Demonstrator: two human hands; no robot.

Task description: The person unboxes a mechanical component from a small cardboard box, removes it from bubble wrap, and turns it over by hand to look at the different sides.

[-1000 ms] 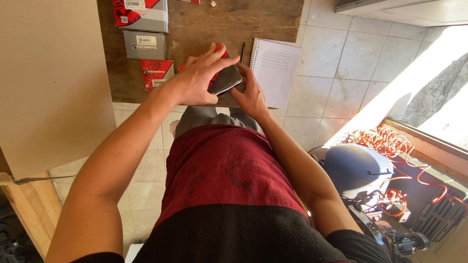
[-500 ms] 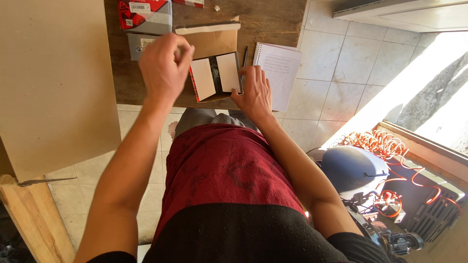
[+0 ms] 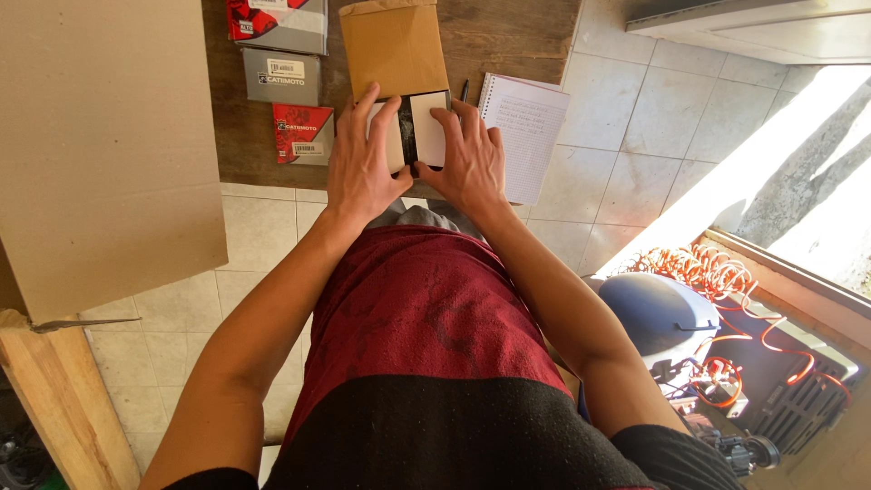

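Note:
A small open box (image 3: 426, 122) with white flaps and a dark inside lies on the wooden table (image 3: 508, 36), at the mouth of a brown paper envelope (image 3: 392, 47). My left hand (image 3: 363, 163) presses on the box's left flap. My right hand (image 3: 467, 159) holds the right flap, fingers spread over it. Both hands touch the box; its lower part is hidden under them.
Red and grey small packages (image 3: 281, 77) lie on the table to the left. A spiral notebook (image 3: 526, 136) and a pen (image 3: 464, 89) lie on the right. A large cardboard sheet (image 3: 100, 145) fills the left. Right of me are a blue helmet-like dome (image 3: 658, 313) and orange coiled hose (image 3: 699, 268).
My left hand came down from above the table onto the box. The brown envelope now lies right behind the box, and both hands hold the flaps.

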